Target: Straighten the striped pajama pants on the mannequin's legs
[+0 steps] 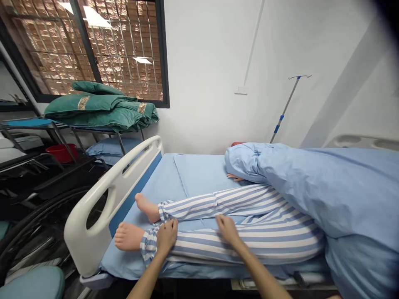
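Observation:
A figure that looks like a care manikin lies on the bed, its legs in blue-and-white striped trousers (274, 245). Both bare feet show at the bed's foot end, the near foot (129, 236) and the far foot (147, 207). My left hand (167, 236) is closed over the near lower leg, just above the ankle. Further up the same leg, around the knee, my right hand (229, 229) curls over the trouser cloth with its fingertips on the far side. A light blue quilt (311, 182) covers the upper body; one hand (235, 177) of the figure peeks out beneath it.
The white footboard (93, 199) rises at the bed's left end. A wheelchair (40, 207) stands beside it. Behind are folded green quilts (102, 108) on a rack and a red basin (62, 153). An IV pole (286, 104) stands beyond the bed, by the wall.

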{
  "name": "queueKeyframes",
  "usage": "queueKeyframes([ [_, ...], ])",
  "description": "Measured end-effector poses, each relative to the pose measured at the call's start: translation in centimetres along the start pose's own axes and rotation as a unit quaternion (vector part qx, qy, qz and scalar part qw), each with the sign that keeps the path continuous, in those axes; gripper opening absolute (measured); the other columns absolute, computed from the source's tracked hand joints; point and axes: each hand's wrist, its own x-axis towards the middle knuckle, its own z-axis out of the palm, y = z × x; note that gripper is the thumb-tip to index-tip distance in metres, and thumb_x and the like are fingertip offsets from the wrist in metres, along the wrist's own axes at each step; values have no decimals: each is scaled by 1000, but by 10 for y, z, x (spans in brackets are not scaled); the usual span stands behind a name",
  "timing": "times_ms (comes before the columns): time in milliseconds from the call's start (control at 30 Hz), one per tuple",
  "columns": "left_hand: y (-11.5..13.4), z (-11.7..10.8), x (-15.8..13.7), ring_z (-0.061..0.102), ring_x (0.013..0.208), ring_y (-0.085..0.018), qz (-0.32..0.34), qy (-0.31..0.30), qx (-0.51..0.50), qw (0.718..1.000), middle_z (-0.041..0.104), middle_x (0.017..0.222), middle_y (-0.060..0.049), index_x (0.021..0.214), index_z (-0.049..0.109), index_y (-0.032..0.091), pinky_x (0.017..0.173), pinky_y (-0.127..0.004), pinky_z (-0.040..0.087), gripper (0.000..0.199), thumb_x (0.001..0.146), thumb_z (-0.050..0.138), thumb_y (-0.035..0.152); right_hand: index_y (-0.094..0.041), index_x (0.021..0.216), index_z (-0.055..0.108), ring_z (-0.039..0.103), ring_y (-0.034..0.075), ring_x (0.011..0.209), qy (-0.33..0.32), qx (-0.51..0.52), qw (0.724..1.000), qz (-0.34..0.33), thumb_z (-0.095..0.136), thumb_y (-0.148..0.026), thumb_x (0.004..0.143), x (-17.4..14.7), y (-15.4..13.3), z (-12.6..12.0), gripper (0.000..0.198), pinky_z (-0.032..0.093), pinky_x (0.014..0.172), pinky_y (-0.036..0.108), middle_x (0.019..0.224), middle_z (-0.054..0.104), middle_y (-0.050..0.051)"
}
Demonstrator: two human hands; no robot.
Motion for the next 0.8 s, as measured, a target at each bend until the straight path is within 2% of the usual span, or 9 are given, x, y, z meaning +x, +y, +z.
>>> queueKeyframes([
  [67,-4,1,1,53,78,-17,-1,5,-16,1000,62,86,-6,83,60,21,65,-24,32,34,79,28,32,-16,52,44,38,9,48,-6,75,996,-40,24,-35,83,9,-64,31,42,22,49,20,48,46,-1],
  [167,-12,0,3,54,77,-17,19,6,2,1000,62,83,-8,86,59,17,68,-25,33,33,79,28,23,-15,53,45,37,7,48,-5,162,982,-101,25,-34,83,21,-146,51,40,22,49,19,48,43,-3],
  [267,-18,-1,5,54,74,-17,29,23,18,999,62,79,-10,79,60,14,68,-25,35,26,73,35,14,-16,55,47,36,7,48,9,196,972,-126,26,-35,84,23,-188,58,40,22,48,20,49,43,-3],
  [333,-21,-1,6,54,72,-17,21,50,-9,999,62,76,-10,74,60,15,66,-25,36,24,71,36,15,-16,56,48,36,8,48,17,193,974,-117,25,-34,84,19,-190,68,41,22,48,20,49,45,-2],
  [433,-23,1,5,54,69,-16,-15,83,-92,992,62,71,-9,71,58,15,63,-25,37,27,75,32,22,-16,57,50,40,9,48,19,156,985,-68,23,-32,85,7,-170,92,42,21,48,22,51,49,0],
  [567,-22,-2,6,53,63,-15,-57,81,-248,964,60,64,-6,63,53,16,57,-23,36,38,78,25,36,-16,63,54,45,10,50,17,71,997,-32,23,-30,84,-6,-144,118,40,19,50,24,56,56,3],
  [700,-17,-30,15,44,48,-11,-30,15,-327,944,49,45,1,47,41,17,51,-22,34,40,73,32,45,-16,63,54,48,11,53,2,54,998,-39,21,-30,85,-5,-142,122,42,19,51,25,58,57,3],
  [800,-10,-57,25,35,40,-8,-24,-3,-375,927,36,37,4,42,36,17,45,-21,30,42,72,34,47,-17,63,54,49,12,54,3,47,998,-36,21,-31,85,-4,-145,121,42,19,51,24,58,58,3],
])
